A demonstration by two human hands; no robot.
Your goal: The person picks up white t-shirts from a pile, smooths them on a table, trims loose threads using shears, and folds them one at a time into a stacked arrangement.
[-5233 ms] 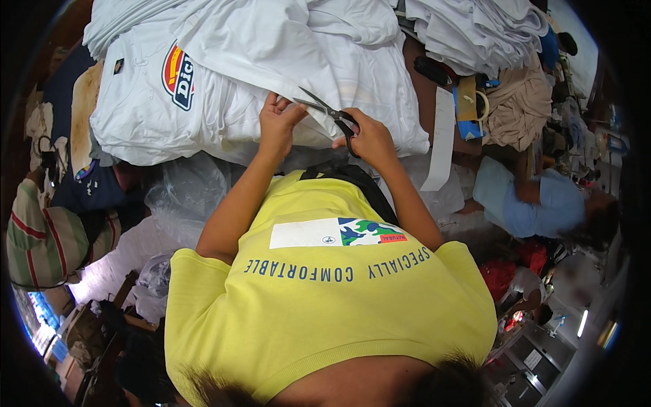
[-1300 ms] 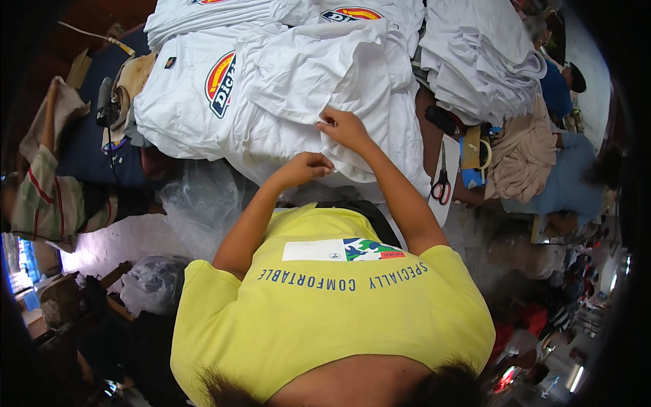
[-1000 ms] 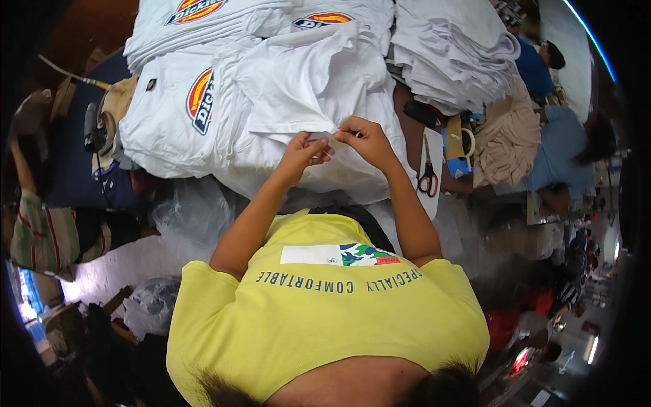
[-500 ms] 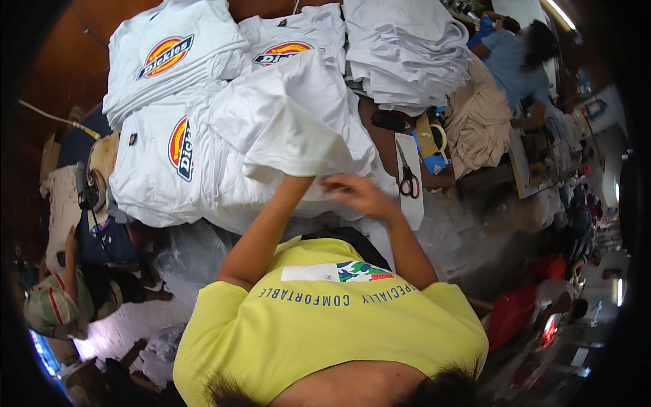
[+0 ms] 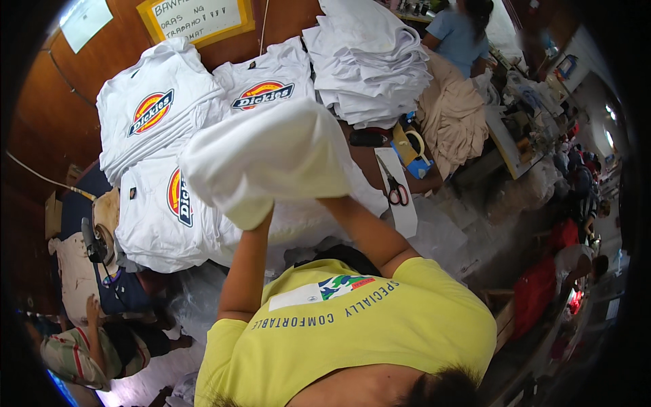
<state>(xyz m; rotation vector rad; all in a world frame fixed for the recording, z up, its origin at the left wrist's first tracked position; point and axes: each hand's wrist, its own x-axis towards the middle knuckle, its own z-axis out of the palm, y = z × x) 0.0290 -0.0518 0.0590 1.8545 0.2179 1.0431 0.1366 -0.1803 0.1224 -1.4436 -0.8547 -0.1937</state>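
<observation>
White fabric garment [image 5: 268, 159] drapes over both our hands, hiding our grip, whose state we cannot tell. At ten o'clock, folded white T-shirts [image 5: 186, 102] bear a lettered red-yellow-navy emblem [image 5: 151, 112].

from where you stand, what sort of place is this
Likely a garment workshop or finishing room: stacked printed white T-shirts, a heap of beige fabric, and scissors lying on a white strip.
</observation>
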